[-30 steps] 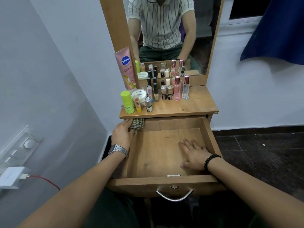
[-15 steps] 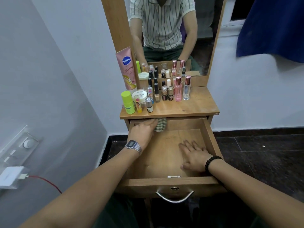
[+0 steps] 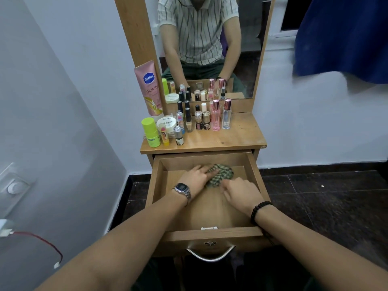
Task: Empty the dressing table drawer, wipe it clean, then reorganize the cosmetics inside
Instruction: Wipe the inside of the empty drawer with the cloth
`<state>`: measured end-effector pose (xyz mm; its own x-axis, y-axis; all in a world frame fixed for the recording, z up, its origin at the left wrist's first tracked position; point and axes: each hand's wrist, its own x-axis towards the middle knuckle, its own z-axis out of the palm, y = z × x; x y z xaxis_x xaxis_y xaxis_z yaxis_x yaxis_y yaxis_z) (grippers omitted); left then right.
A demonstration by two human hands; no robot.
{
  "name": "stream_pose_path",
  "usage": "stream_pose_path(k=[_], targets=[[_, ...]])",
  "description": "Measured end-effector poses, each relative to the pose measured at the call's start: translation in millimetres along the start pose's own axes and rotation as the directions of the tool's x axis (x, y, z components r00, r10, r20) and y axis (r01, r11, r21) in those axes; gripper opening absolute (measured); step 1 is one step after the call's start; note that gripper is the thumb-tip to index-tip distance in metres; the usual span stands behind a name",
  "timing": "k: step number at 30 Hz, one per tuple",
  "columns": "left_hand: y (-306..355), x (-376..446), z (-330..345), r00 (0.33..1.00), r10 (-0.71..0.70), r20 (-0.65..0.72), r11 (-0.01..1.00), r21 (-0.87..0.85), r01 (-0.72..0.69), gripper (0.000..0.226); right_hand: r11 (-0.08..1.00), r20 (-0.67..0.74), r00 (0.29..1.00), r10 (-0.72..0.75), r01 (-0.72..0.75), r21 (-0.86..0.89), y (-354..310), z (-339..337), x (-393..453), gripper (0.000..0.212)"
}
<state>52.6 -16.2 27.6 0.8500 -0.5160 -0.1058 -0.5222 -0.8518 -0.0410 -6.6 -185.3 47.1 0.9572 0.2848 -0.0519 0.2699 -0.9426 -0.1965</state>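
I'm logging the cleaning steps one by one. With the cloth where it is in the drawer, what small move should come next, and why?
Probably sweep the green checked cloth toward the front of the open wooden drawer. The left hand presses it near the back wall, the right hand touches its near edge, and the bare floor nearer the metal handle looks unwiped.

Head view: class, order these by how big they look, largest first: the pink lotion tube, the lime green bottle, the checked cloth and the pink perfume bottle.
1. Pink lotion tube
2. Checked cloth
3. Lime green bottle and pink perfume bottle: too alike to rank.
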Motion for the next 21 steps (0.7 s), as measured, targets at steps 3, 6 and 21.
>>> stream_pose_path(k=[3, 6, 21], targets=[[-14.3, -19.7, 1.7, 0.998, -0.05, 0.03, 0.999, 0.01, 0.05, 0.053, 0.997, 0.028, 0.999, -0.037, 0.035, 0.062, 2.7, 8.3, 2.1, 0.018], [-31.7, -43.9, 3.3, 0.991, -0.113, 0.074, 0.994, 0.015, 0.112, 0.054, 0.992, 0.053, 0.996, -0.065, 0.059, 0.112, 4.6, 13.1, 5.0, 0.018], [-10.7, -100.3, -34.5, 0.902, -0.22, 0.371, -0.029, -0.927, 0.374, 0.02, 0.694, 0.04, 0.994, 0.103, -0.1, 0.713, -8.5, -9.7, 6.6, 0.026]])
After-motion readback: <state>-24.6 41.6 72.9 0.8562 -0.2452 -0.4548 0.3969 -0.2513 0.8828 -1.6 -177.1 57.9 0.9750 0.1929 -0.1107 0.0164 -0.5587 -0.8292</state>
